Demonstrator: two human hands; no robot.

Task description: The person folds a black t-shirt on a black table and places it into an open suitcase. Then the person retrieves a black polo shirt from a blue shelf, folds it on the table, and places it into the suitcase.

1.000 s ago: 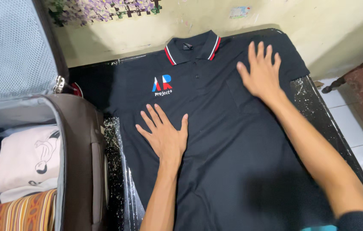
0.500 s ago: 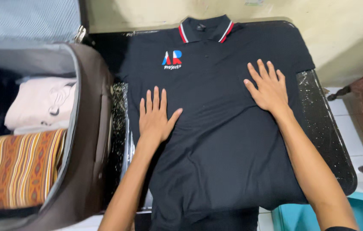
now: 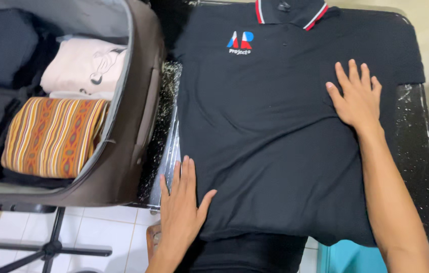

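A black polo shirt [image 3: 280, 131] with a red-and-white trimmed collar and a small chest emblem lies face up on a dark speckled table [image 3: 416, 146]. My right hand [image 3: 357, 96] rests flat on the shirt's right side, fingers spread. My left hand [image 3: 181, 210] lies flat at the shirt's lower left edge, palm down, half on the fabric and half past the table's front edge. Neither hand grips anything.
An open brown suitcase [image 3: 133, 126] stands left of the table, holding a striped orange folded cloth [image 3: 52, 136], a pale pink folded garment [image 3: 85, 68] and dark clothes [image 3: 2, 48]. A black stand [image 3: 52, 242] sits on white floor tiles below it. A teal object [image 3: 346, 258] is at lower right.
My left hand slid down the shirt from the chest area to its lower left edge. My right hand stayed on the right side. The view shifted, showing more of the suitcase.
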